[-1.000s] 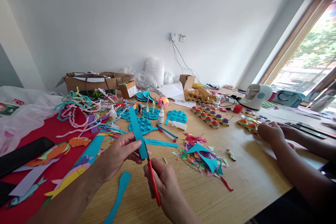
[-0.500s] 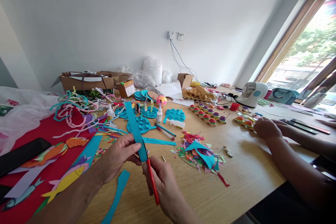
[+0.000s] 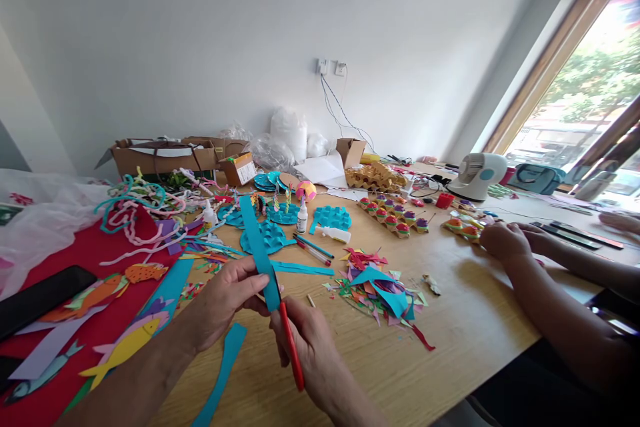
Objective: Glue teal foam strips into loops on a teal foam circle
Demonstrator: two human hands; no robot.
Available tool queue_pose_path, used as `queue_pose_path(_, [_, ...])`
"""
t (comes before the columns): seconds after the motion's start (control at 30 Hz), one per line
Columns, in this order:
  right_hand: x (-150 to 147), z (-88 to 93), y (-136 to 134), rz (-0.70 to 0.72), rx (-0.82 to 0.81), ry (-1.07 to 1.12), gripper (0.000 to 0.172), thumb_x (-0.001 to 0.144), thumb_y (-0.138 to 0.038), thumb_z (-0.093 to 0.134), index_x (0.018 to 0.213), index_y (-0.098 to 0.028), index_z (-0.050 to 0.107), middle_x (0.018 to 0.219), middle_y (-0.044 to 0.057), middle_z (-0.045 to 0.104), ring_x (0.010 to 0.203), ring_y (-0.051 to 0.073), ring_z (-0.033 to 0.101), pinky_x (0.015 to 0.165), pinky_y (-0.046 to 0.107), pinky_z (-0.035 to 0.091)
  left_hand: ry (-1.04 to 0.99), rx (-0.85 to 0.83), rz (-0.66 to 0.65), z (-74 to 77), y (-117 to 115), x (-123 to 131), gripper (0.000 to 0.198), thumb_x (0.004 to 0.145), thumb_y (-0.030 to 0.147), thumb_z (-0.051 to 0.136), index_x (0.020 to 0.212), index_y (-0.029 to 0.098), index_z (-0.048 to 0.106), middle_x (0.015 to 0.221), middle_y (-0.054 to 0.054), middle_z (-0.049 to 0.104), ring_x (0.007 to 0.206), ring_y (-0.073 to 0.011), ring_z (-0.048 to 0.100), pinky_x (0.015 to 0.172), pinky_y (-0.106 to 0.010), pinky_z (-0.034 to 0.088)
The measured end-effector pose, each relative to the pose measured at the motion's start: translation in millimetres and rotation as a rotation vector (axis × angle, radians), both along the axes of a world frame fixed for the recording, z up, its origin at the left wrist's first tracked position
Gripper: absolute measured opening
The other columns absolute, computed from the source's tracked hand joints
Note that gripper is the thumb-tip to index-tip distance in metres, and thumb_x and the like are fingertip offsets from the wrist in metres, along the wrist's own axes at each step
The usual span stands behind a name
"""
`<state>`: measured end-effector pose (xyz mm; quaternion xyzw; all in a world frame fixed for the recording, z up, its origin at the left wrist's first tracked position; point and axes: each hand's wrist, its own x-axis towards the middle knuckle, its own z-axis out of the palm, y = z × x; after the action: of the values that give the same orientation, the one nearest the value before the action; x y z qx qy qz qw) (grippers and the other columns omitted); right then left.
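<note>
Between thumb and fingers, my left hand pinches a blue paper strip that tilts upward over the table. My right hand is closed round the red handles of a pair of scissors. The dark blades lie along the right edge of the strip near its lower end and are partly hidden behind it. Below my left hand, a curved blue paper piece rests on the tabletop. Thin blue strips lie just beyond my hands.
A heap of colored paper scraps lies right of my hands. Farther back are blue egg-carton pieces, a glue bottle and painted egg cartons. Paper fish lie on red paper at left. At right, another person's hands rest near a carton.
My hands, the strip and the scissors hold almost the same pose. The view has shifted slightly. At far right, more of another hand shows on the table.
</note>
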<state>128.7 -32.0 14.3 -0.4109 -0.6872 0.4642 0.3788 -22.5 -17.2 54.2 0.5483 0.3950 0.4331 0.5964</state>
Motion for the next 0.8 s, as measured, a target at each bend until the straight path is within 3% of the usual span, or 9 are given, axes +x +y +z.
queue_pose_path(0.47, [0.0, -8.7, 1.2, -0.014, -0.007, 0.037, 0.038, 0.086, -0.048, 0.04, 0.061, -0.019, 0.042, 0.047, -0.005, 0.038, 0.043, 0.007, 0.036, 0.043, 0.019, 0.026, -0.002, -0.012, 0.003, -0.7, 1.3, -1.0, 0.026, 0.074, 0.04, 0.061, 0.079, 0.014, 0.064, 0.094, -0.011, 0.07, 0.073, -0.0219, 0.064, 0.064, -0.033, 0.049])
queue_pose_path(0.63, [1.5, -4.3, -0.4, 0.048, -0.081, 0.07, 0.034, 0.087, -0.044, 0.038, 0.066, -0.018, 0.045, 0.048, -0.005, 0.04, 0.044, 0.008, 0.04, 0.043, 0.018, 0.029, 0.003, -0.006, 0.015, -3.4, 2.0, -2.8, 0.023, 0.076, 0.037, 0.058, 0.084, 0.015, 0.063, 0.093, -0.01, 0.071, 0.077, -0.0226, 0.065, 0.065, -0.031, 0.048])
queue_pose_path(0.8, [2.2, -3.7, 1.1, 0.02, -0.001, 0.01, 0.032, 0.088, -0.039, 0.039, 0.064, -0.018, 0.046, 0.05, -0.005, 0.042, 0.048, 0.008, 0.04, 0.046, 0.02, 0.027, -0.001, 0.012, -0.009, -2.7, 2.1, 0.2, 0.026, 0.075, 0.038, 0.06, 0.084, 0.014, 0.065, 0.094, -0.011, 0.07, 0.073, -0.0218, 0.065, 0.063, -0.031, 0.049])
